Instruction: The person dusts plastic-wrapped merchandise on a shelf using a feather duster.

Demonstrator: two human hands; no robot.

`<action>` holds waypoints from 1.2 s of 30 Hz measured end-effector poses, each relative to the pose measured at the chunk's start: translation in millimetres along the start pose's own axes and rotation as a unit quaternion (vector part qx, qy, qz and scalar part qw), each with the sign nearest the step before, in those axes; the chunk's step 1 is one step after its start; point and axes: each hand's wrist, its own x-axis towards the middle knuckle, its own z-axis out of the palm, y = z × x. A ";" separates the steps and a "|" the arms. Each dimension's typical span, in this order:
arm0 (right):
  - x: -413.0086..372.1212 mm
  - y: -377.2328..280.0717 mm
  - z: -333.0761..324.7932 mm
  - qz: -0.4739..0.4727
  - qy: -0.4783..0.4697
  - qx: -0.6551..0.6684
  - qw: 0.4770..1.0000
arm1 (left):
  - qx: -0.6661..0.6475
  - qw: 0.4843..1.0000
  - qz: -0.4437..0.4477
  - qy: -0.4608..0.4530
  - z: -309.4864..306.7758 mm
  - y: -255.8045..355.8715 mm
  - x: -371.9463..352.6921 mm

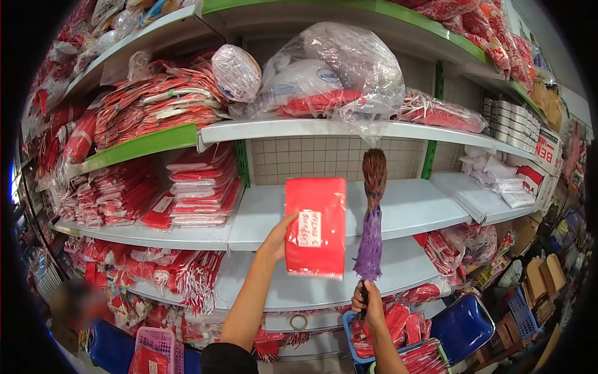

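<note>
My left hand [272,242] grips the left edge of a red packet [316,255] in clear plastic, held upright before the shelves. A white handwritten label [309,228] sits on the packet's face. Lower and to the right, my right hand [372,303] is wrapped round the dark handle of a feather duster [370,240]. The duster points upward, with purple feathers below and brown ones at its tip. Behind both lies a pale shelf board [274,209].
Stacked red-and-white packets [202,187] fill the shelf's left side. Above, large plastic-wrapped bundles [336,75] rest on the upper shelf. A blue basket [358,349] of red packets and a blue chair [464,327] stand low right. A pink basket [156,340] is low left, near a blurred person [78,302].
</note>
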 end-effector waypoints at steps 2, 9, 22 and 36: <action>3.3 0.9 7.1 -0.024 -0.033 -0.003 0.999 | 0.046 0.998 -0.029 -0.015 16.6 -12.1 -8.4; 1.4 -1.1 38.1 -0.006 0.043 -0.187 0.981 | 0.565 0.808 0.138 0.094 69.6 -40.5 -32.4; -9.2 -16.0 68.3 -0.118 -0.086 -0.462 0.875 | 0.297 0.907 0.298 -0.013 73.6 -69.9 -31.9; -23.8 62.6 -0.5 -0.174 0.018 -0.550 0.816 | -0.191 0.953 0.184 -0.148 -7.6 -23.9 -6.5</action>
